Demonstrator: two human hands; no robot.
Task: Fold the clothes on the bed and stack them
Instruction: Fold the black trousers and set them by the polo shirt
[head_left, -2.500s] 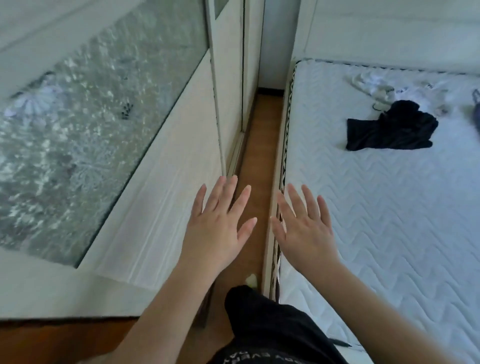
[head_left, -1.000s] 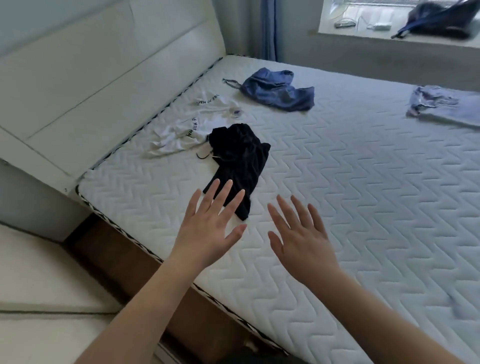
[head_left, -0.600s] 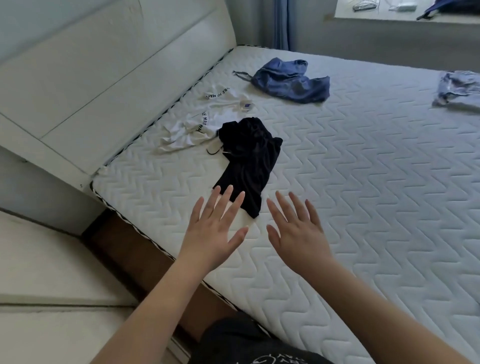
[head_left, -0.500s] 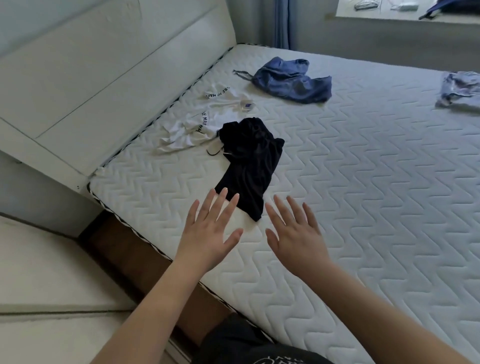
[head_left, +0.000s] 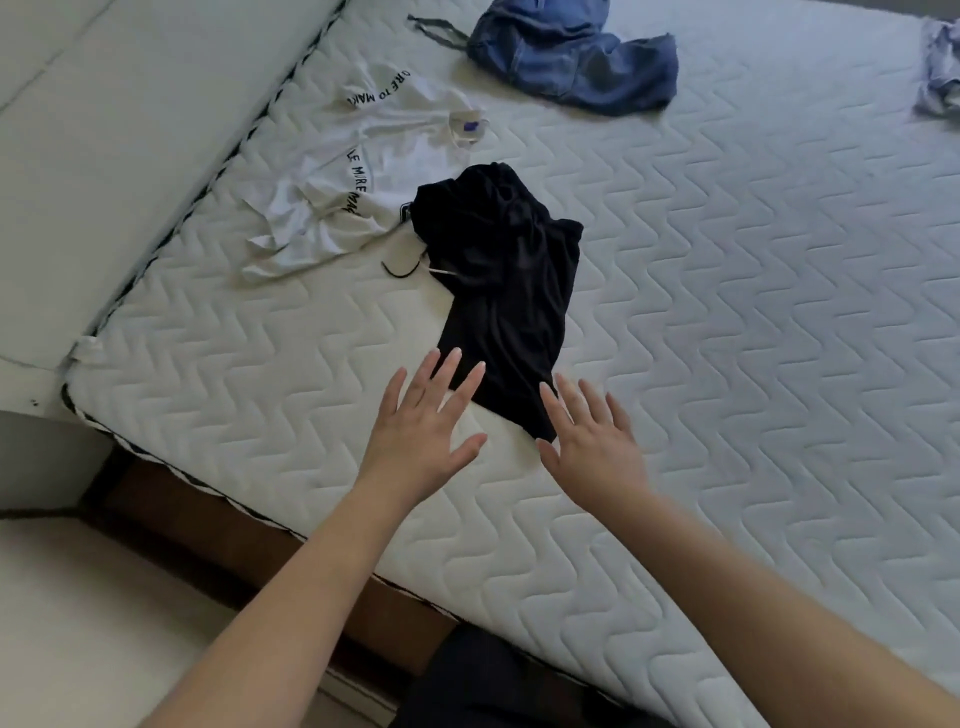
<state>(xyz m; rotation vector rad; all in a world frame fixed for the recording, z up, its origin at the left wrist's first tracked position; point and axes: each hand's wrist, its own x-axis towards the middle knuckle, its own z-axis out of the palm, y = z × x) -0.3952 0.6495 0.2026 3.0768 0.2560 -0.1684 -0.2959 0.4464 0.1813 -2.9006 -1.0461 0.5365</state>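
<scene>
A crumpled black garment (head_left: 506, 291) lies on the white quilted mattress (head_left: 753, 338). Just behind it to the left sits a rumpled white t-shirt (head_left: 358, 176) with black lettering. A blue garment (head_left: 576, 57) is bunched at the far edge, and a pale blue one (head_left: 943, 62) shows at the top right corner. My left hand (head_left: 423, 431) and my right hand (head_left: 592, 441) hover with fingers spread, one on each side of the black garment's near end. Neither hand holds anything.
A white padded headboard (head_left: 119, 130) runs along the left of the mattress. The mattress's near corner (head_left: 78, 395) overhangs a dark brown floor strip (head_left: 208, 530). My dark trousers (head_left: 509, 680) show at the bottom.
My view swung from the wardrobe side to the bed and then closed in. Both open hands came forward to the black garment's near end.
</scene>
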